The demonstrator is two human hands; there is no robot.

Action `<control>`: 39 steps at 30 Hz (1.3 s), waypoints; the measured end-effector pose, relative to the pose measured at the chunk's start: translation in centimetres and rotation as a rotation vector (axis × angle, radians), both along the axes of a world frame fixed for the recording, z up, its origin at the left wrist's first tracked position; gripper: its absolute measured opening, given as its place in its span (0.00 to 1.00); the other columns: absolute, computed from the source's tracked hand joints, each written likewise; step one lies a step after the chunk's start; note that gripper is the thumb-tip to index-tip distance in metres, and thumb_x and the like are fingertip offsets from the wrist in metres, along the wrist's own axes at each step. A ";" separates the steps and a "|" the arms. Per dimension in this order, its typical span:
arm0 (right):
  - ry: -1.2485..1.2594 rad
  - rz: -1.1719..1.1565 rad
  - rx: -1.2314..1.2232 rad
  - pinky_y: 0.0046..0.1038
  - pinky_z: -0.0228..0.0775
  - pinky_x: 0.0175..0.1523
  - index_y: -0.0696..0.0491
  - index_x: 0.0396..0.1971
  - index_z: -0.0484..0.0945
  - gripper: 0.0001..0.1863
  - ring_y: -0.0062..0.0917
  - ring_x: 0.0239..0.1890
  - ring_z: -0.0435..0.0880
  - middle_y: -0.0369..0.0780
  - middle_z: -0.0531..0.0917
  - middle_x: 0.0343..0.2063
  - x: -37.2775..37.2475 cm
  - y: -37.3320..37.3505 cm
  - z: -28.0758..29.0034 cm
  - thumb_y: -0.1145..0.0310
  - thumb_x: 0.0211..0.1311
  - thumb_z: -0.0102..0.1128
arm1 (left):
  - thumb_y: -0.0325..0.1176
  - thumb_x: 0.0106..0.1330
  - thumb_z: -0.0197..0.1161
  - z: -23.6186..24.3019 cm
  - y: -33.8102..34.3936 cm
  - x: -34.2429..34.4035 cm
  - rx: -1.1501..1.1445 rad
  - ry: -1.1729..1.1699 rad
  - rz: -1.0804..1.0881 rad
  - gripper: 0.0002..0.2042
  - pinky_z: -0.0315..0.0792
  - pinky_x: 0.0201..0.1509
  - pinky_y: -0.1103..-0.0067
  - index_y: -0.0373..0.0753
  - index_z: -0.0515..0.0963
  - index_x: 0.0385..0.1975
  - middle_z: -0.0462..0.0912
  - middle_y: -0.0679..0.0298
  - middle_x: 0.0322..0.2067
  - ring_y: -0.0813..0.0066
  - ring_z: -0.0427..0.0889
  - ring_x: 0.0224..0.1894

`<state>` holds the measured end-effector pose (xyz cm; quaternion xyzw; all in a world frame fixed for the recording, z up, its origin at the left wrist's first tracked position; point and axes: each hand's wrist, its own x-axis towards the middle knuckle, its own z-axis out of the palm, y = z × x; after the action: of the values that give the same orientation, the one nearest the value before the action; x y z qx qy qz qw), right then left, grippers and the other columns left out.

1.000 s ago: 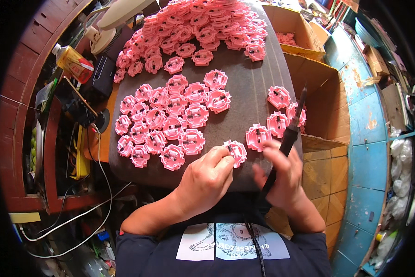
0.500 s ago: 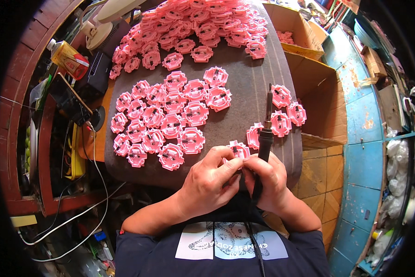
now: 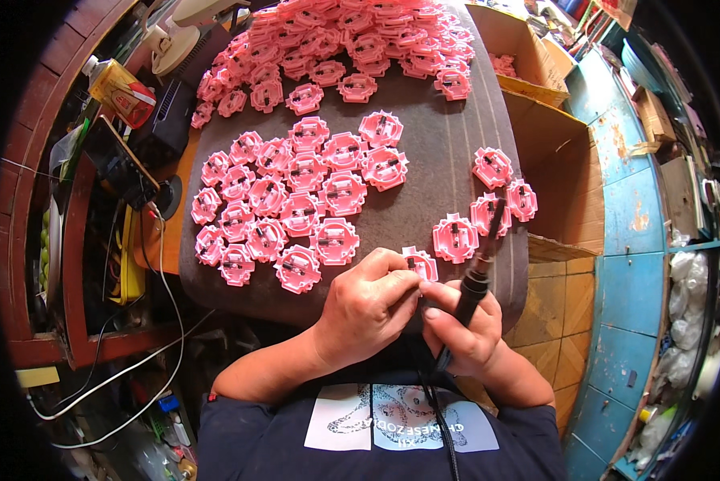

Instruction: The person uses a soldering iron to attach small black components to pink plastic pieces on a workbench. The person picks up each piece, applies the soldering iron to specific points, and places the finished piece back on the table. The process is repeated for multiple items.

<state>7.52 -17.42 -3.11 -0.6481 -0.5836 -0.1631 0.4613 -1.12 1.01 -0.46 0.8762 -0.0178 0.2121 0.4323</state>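
Observation:
My right hand [image 3: 470, 327] is closed round a black soldering iron [image 3: 473, 287], its metal shaft pointing up and to the right. My left hand [image 3: 368, 301] is pinched shut, its fingertips meeting those of the right hand. Whatever lies between these fingertips is too small and hidden to name. Just beyond them a pink plastic part [image 3: 421, 264] with a dark piece inside lies at the near side of the table, partly covered by the fingers. Another pink part [image 3: 456, 238] sits past it, and several more stand behind the iron's tip.
On the grey-covered table [image 3: 408, 216], several pink parts [image 3: 302, 212] lie grouped at left, with a large pile [image 3: 336, 40] at the far end. Open cardboard boxes [image 3: 556, 172] stand along the right side. A phone [image 3: 119, 164] on a stand and white cables [image 3: 163, 321] are at left.
The soldering iron has tipped from nearly upright to leaning right, as my right hand turned. Both hands stay together by the same pink part. The view has shifted slightly.

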 end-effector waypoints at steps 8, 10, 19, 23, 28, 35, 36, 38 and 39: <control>0.028 -0.104 0.037 0.39 0.77 0.39 0.55 0.56 0.78 0.25 0.42 0.38 0.88 0.49 0.88 0.47 -0.3 0.9 -0.9 0.76 0.55 0.70 | 0.21 0.61 0.73 -0.3 0.0 -0.3 -0.096 0.006 0.022 0.09 0.82 0.38 0.69 0.35 0.86 0.40 0.84 0.56 0.38 0.58 0.87 0.36; 0.042 -0.111 0.037 0.40 0.77 0.39 0.55 0.56 0.78 0.27 0.42 0.38 0.88 0.49 0.88 0.47 -0.4 0.9 -1.1 0.76 0.54 0.71 | 0.21 0.61 0.74 -0.3 0.1 -0.4 -0.109 0.010 0.018 0.09 0.82 0.38 0.70 0.35 0.86 0.40 0.84 0.56 0.38 0.59 0.88 0.36; 0.053 -0.080 0.028 0.40 0.78 0.39 0.57 0.55 0.77 0.26 0.42 0.37 0.88 0.49 0.88 0.45 -0.1 0.6 -0.8 0.79 0.54 0.71 | 0.21 0.60 0.74 -0.3 -0.1 -0.2 -0.037 -0.028 0.009 0.10 0.83 0.37 0.69 0.36 0.86 0.40 0.84 0.56 0.38 0.58 0.88 0.35; 0.104 -0.064 0.036 0.40 0.80 0.38 0.58 0.58 0.76 0.22 0.40 0.34 0.88 0.49 0.89 0.41 0.2 -1.7 0.4 0.71 0.67 0.69 | 0.21 0.59 0.73 -0.5 0.0 -0.2 -0.010 -0.032 0.016 0.10 0.82 0.37 0.69 0.36 0.85 0.40 0.83 0.57 0.38 0.58 0.87 0.34; 0.127 -0.109 0.069 0.40 0.79 0.37 0.61 0.61 0.76 0.31 0.39 0.31 0.85 0.48 0.87 0.37 0.7 -4.0 2.5 0.49 0.74 0.65 | 0.18 0.59 0.73 -0.6 -0.1 -0.1 0.016 -0.060 0.010 0.10 0.78 0.34 0.73 0.36 0.85 0.39 0.81 0.58 0.37 0.66 0.84 0.33; 0.144 0.017 -0.006 0.32 0.68 0.27 0.61 0.47 0.83 0.19 0.31 0.22 0.78 0.41 0.83 0.26 0.1 -6.2 4.1 0.58 0.70 0.68 | 0.18 0.58 0.73 -0.6 -0.1 0.1 0.015 -0.062 0.006 0.10 0.78 0.33 0.74 0.36 0.85 0.38 0.81 0.59 0.36 0.67 0.84 0.32; 0.130 0.017 0.012 0.31 0.64 0.26 0.60 0.46 0.83 0.17 0.29 0.22 0.77 0.38 0.82 0.24 0.0 -5.8 4.1 0.61 0.68 0.68 | 0.18 0.58 0.73 -0.6 -0.1 0.1 0.019 -0.064 0.008 0.10 0.78 0.33 0.74 0.36 0.85 0.38 0.81 0.59 0.36 0.67 0.84 0.32; 0.127 0.022 -0.005 0.31 0.63 0.25 0.60 0.45 0.84 0.16 0.29 0.21 0.76 0.38 0.82 0.24 -0.1 -5.6 4.1 0.62 0.67 0.68 | 0.18 0.58 0.74 -0.6 -0.1 0.0 0.027 -0.062 0.018 0.10 0.78 0.33 0.74 0.36 0.85 0.38 0.81 0.59 0.36 0.68 0.84 0.32; 0.124 0.024 -0.015 0.31 0.63 0.25 0.60 0.45 0.84 0.16 0.28 0.21 0.76 0.38 0.82 0.24 -0.1 -5.6 4.1 0.62 0.67 0.68 | 0.18 0.58 0.74 -0.7 -0.1 0.0 0.030 -0.061 0.022 0.10 0.78 0.33 0.74 0.36 0.85 0.38 0.81 0.59 0.36 0.68 0.84 0.32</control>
<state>7.40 -23.00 0.96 -0.6536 -0.5626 -0.1125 0.4935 -1.16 0.86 -1.12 0.8758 -0.0246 0.2434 0.4161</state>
